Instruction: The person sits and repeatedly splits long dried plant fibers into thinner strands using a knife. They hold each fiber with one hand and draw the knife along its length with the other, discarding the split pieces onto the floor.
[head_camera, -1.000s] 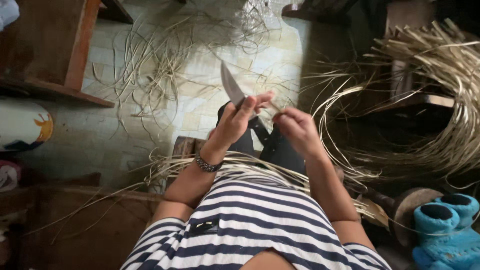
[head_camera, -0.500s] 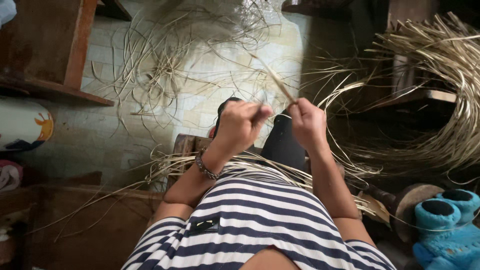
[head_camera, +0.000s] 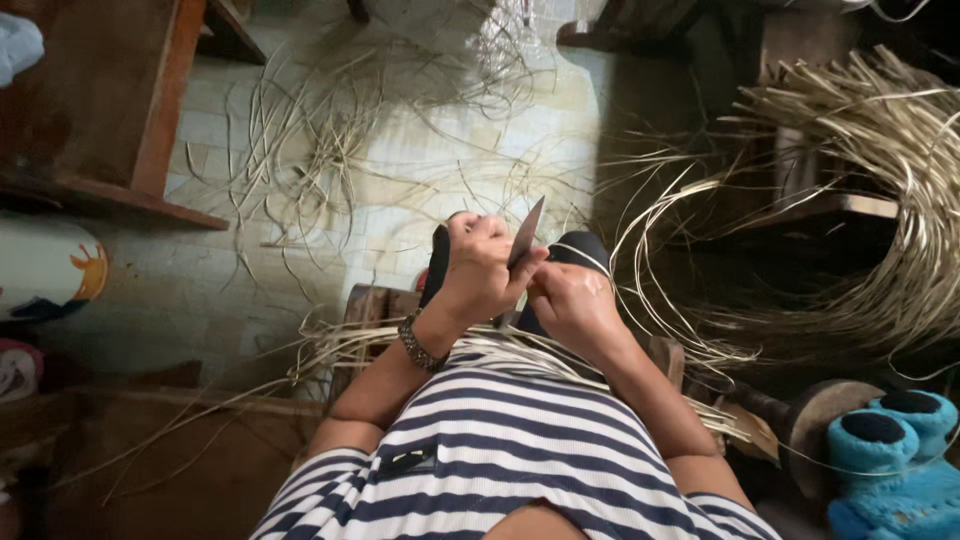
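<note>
Crowding the left hand (head_camera: 480, 275) and knife (head_camera: 525, 233): rattan strips (head_camera: 860, 190), blue toy (head_camera: 895, 460).

Both forearms reach forward, bent at the elbows. The left hand (head_camera: 478, 268) and right hand (head_camera: 572, 302) meet at centre, knuckles touching, fingers (head_camera: 530, 272) curled closed.

Dim room, daylit floor ahead, dark corners, edge distortion

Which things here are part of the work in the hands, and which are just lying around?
In use: knife in left hand; thin cane strip by right hand; cane bundle on lap.
Lying about: blue slippers, painted ball, floor scraps, wooden shelf.
</note>
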